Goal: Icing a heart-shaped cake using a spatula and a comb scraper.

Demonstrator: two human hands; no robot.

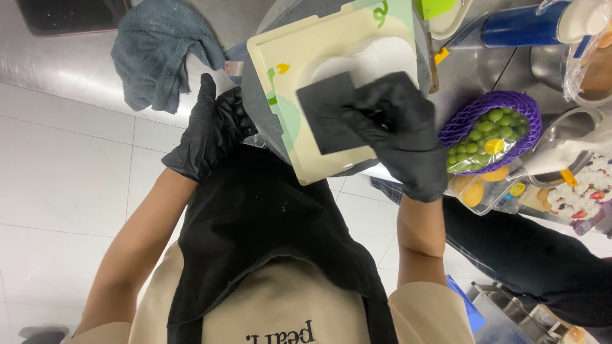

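The person scrubs a cream cutting board (306, 76) over the steel table (64, 64): the right hand (398, 137), grip pinching a black sponge (328, 114), presses on its face, while the left hand (213, 130), grip curled shut, steadies its near-left edge; continued wiping probably calls for firm strokes.

Cream cutting board (331, 95) with green motifs; black sponge (325, 114); purple-netted green grapes (488, 130)

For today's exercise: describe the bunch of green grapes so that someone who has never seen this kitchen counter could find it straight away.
Start at the cream cutting board on the steel counter, which the right hand wipes with a black pad. Just beyond that hand, on its outer side, lie the green grapes. They alone sit wrapped in clear film inside a purple foam net.
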